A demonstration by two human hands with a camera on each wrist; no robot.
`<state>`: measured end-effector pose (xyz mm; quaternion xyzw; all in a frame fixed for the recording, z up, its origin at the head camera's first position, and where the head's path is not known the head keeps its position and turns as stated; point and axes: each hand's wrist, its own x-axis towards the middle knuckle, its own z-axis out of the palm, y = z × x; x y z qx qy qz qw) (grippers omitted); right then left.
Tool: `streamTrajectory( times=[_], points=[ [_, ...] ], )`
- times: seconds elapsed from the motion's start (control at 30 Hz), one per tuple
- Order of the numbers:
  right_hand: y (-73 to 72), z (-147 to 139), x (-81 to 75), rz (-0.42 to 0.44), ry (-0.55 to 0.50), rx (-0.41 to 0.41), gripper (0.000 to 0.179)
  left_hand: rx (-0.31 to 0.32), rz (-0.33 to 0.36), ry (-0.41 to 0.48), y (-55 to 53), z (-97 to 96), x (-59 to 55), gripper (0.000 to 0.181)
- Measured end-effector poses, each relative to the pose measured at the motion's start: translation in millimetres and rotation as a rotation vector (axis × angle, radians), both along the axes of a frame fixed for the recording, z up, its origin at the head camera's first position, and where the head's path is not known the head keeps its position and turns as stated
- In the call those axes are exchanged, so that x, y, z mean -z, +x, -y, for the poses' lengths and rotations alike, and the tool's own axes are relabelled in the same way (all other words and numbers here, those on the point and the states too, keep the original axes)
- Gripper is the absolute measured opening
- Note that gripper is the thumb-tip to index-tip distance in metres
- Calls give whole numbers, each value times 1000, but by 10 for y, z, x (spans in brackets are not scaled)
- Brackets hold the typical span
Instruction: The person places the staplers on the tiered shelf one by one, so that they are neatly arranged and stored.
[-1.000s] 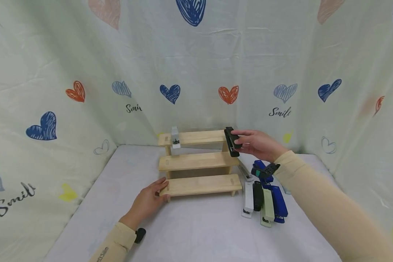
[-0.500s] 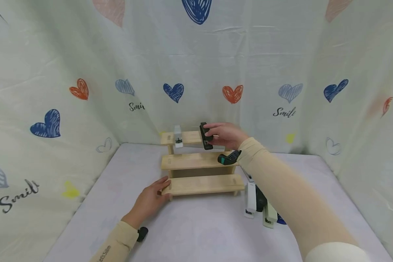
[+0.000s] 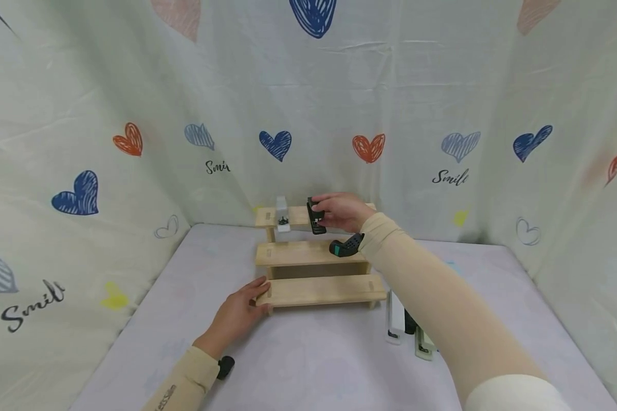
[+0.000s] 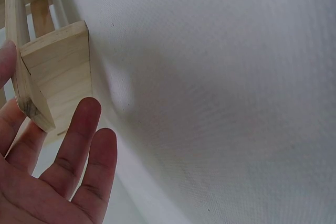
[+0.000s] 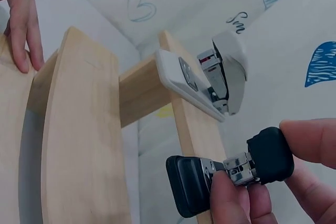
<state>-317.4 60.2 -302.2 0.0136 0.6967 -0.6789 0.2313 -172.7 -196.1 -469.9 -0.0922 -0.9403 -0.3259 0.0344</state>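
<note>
A three-tier wooden shelf stands on the table. My left hand grips the left end of its lowest board; in the left wrist view the board end lies between thumb and fingers. At the top tier, my right hand holds a black stapler upright-lengthwise over the board. Seen from the right wrist, fingers and thumb pinch this stapler, and its base is at the board's edge; contact with the board is hard to tell. To its left, a white stapler sits across the same tier.
Right of the shelf, a white stapler, a black one and a light green one lie on the table, partly hidden by my right arm. A heart-printed curtain hangs behind and at both sides.
My right hand has carried the black stapler leftward from the top tier's right end to beside the white one, slowing over the last half second. The left hand keeps its grip on the shelf.
</note>
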Motion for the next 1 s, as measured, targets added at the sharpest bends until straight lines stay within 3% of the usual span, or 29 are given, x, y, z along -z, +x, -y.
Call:
streamTrajectory(
  times=[1.0],
  points=[
    [24, 76, 10, -92, 87, 20, 40, -3, -4, 5, -3, 0, 13, 55]
  ],
)
